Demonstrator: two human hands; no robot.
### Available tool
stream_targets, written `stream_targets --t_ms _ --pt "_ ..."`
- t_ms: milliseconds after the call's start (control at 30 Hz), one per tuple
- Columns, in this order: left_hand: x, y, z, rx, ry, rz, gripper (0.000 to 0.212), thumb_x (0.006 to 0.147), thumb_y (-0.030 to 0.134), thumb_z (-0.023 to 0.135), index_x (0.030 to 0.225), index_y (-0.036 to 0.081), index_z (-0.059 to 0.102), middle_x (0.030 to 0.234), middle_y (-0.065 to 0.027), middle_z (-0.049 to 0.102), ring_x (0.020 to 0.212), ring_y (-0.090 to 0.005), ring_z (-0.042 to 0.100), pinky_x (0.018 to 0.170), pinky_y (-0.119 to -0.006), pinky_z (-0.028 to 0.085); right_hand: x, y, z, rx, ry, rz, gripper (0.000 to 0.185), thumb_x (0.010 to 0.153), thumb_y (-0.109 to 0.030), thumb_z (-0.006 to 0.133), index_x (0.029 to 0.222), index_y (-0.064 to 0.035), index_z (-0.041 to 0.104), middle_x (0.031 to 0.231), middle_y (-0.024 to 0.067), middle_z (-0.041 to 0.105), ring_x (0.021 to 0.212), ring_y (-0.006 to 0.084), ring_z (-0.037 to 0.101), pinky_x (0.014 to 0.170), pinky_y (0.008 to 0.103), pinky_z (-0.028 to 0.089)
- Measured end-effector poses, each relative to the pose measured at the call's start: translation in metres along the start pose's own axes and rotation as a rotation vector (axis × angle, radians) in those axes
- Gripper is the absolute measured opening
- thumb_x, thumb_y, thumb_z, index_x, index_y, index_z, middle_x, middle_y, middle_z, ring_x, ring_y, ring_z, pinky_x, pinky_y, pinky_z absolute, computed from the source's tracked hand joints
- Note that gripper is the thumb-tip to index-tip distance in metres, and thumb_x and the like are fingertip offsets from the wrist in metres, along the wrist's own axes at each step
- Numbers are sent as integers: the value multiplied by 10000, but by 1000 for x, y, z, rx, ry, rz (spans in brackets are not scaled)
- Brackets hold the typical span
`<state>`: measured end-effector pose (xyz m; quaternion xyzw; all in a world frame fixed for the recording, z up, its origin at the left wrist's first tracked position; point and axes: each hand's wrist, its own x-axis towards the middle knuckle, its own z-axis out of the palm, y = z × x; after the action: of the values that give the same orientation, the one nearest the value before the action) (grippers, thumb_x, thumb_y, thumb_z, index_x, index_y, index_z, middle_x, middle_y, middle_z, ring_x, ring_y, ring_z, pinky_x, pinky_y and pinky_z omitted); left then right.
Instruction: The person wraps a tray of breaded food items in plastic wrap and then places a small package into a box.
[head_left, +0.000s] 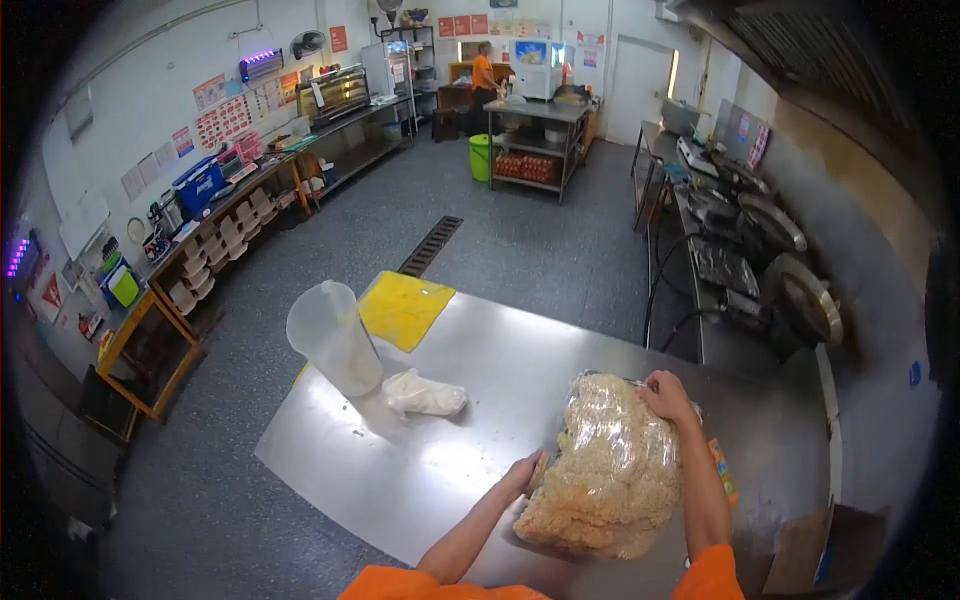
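A tray of crumb-coated food under clear plastic wrap (619, 465) lies on a stainless steel table (495, 352), towards its right side. My left hand (523, 474) grips the tray's left edge, its fingers partly hidden. At the far right corner, my right hand (666, 395) has its fingers bent onto the wrap and rim; whether they pinch the film or the rim is unclear. Left of the tray lies a white plastic bag with pale contents (425, 394). A translucent plastic jug (337, 341) stands beside the bag, and a yellow cloth (405, 309) lies at the table's far edge.
A colourful packet (723, 471) lies right of my right forearm. Pans and a burner line the counter (686, 247) along the right wall. A floor drain (431, 246) lies past the table. Farther back, a person in orange (484, 75) stands near a steel shelf table (536, 112) and green bin (479, 157).
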<state>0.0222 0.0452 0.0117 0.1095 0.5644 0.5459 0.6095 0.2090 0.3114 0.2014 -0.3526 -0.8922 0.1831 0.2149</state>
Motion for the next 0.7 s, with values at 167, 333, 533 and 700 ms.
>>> stream_targets --t_ms 167,333,533,700 --pt "-69 7 18 29 -18 -76 564 938 516 381 1065 12 600 978 -91 634 781 -153 572 681 -308 425 -96 -57 -2 126 -63 285 250 705 -213 704 672 -7 568 653 147 577 606 240 542 553 392 425" --pt "-63 -25 22 35 -65 -139 558 945 502 375 1131 14 574 1026 -96 632 863 -171 572 792 -309 410 -187 -91 -13 -48 -65 255 310 727 -307 724 865 -44 638 939 162 599 922 316 551 796 415 433" --pt "-100 -30 11 60 -97 -191 561 955 485 368 1211 18 544 1084 -103 629 962 -192 572 924 -311 392 -217 -108 -23 13 88 223 235 750 -223 690 829 -14 617 882 137 555 910 301 530 814 392 428" --pt "-79 -21 -20 177 -33 -72 629 947 497 359 1260 -34 490 1190 -159 588 1071 -246 549 961 -355 364 -234 -71 -40 361 538 397 285 822 -270 643 934 -7 651 900 146 590 946 292 558 881 394 412"
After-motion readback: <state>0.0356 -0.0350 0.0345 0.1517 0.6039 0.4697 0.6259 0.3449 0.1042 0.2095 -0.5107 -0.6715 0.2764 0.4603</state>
